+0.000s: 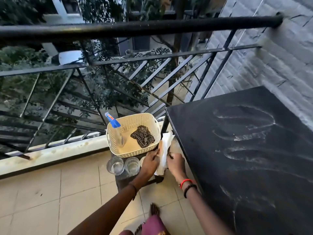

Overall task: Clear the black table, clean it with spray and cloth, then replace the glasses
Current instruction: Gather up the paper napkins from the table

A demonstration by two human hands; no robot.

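Note:
The black table (pixel 245 150) fills the right side, its bare top marked with pale dusty streaks. Left of it, on a low dark stool (pixel 123 179), stands a cream basket (pixel 135 122) holding a clear spray bottle with a blue head (pixel 113 122) and a striped cloth (pixel 143 136). Two clear glasses (pixel 115 165) (pixel 132 165) stand in front of the basket. My left hand (pixel 149 162) and my right hand (pixel 176 162) both hold a wooden holder with white paper napkins (pixel 163 150), between the basket and the table's edge.
A black metal railing (pixel 118 65) runs along the balcony edge behind the stool, with trees beyond it. A grey brick wall (pixel 271 56) stands behind the table. Pale floor tiles (pixel 50 200) spread to the lower left.

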